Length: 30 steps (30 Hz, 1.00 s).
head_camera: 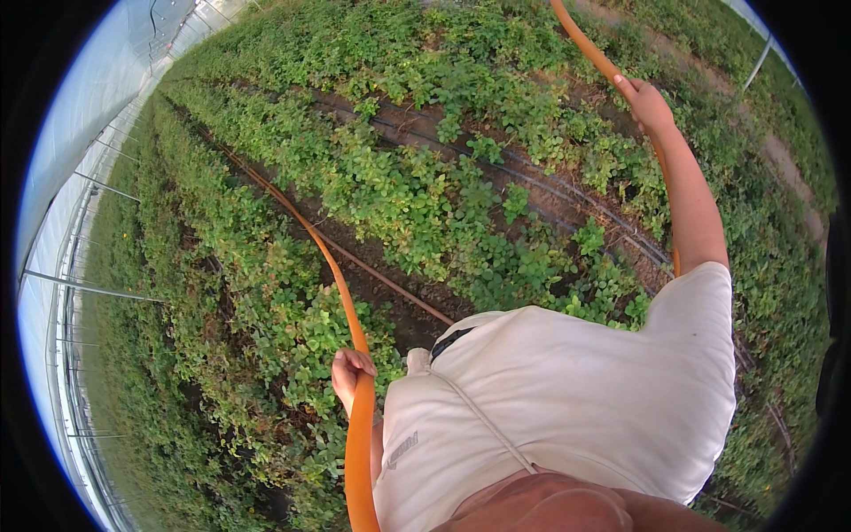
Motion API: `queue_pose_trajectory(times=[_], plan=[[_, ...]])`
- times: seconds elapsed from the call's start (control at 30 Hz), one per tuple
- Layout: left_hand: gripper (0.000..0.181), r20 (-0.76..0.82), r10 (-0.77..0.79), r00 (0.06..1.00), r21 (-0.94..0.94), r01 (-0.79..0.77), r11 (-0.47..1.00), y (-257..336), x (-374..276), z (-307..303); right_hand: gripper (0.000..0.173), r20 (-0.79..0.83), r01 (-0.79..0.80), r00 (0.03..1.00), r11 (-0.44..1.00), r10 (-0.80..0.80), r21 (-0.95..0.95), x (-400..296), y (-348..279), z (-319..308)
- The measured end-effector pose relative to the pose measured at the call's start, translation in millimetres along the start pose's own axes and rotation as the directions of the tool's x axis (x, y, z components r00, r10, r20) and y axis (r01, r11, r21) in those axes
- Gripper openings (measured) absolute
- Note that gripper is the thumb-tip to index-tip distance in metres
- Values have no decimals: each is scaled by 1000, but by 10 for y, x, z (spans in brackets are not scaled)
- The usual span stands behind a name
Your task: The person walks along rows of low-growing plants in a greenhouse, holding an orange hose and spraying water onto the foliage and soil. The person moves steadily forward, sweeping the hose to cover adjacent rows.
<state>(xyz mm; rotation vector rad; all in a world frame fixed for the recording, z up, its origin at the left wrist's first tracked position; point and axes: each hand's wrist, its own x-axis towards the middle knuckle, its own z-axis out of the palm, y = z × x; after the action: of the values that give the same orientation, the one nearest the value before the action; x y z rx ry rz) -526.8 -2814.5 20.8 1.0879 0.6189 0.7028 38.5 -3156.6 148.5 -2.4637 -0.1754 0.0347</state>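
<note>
My left hand is closed around an orange hose at the left of my body. From that hand the hose runs away over the plants and down the soil path between two rows. My right hand, on an outstretched arm, grips another length of orange hose. This length leaves the top of the view and also passes down behind my forearm. Whether both lengths belong to one hose cannot be seen. Low leafy green plants grow in rows in front of me.
Black drip irrigation lines lie on the bare soil between plant rows. A brownish hose or pipe lies along the nearer path. Plastic greenhouse sheeting and metal poles line the left side. Another metal post stands at upper right.
</note>
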Motion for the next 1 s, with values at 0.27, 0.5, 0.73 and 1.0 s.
queue_pose_trajectory(times=[0.27, 0.5, 0.73, 1.0], plan=[[39, -4, 34, 999, 8, -34, 999, -19, -54, 59, 71, -89, 110, 986, 957, -138, -269, 195, -228, -245], [39, -79, 30, 996, -11, -31, 999, -135, -180, 312, 69, -161, 228, 934, 878, -319, -421, 835, -264, -330], [39, -107, 79, 991, -25, -82, 996, -305, -291, 613, 67, -202, 230, 912, 854, -356, -468, 1391, -368, -443], [39, -186, 81, 979, -56, -93, 994, -526, -301, 1050, 68, -254, 282, 859, 825, -445, -490, 2085, -340, -597]])
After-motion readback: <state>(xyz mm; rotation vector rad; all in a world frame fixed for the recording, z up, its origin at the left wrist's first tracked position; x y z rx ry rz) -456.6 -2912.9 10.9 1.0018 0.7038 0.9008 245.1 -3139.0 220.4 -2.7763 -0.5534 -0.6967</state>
